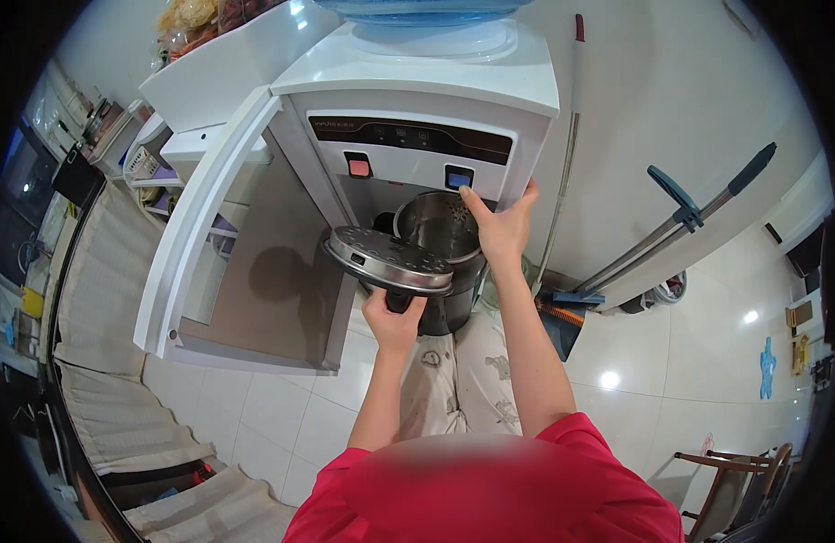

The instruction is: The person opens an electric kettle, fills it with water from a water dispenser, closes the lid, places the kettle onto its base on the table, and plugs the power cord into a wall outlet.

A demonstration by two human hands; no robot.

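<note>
A metal electric kettle [435, 222] with a dark lower body sits under the taps of a white water dispenser [417, 77], mouth upward. Its round steel lid [390, 260] is raised and tilts back toward me. My left hand [395, 321] is closed around the black handle beneath the lid, fingers partly hidden. At the dispenser's right front edge is my right hand [505, 233], with its thumb on the blue tap lever [458, 178] and its other fingers stretched along the side panel. A red tap lever [358, 165] is to the left. Water inside the kettle cannot be made out.
The dispenser's door [254, 262] stands swung out to the left. A blue water bottle [426, 9] rests on top. Against the right wall lean a broom and dustpan [562, 317] and other long handles. A wooden chair [730, 462] is at lower right, curtained shelves [100, 299] at left.
</note>
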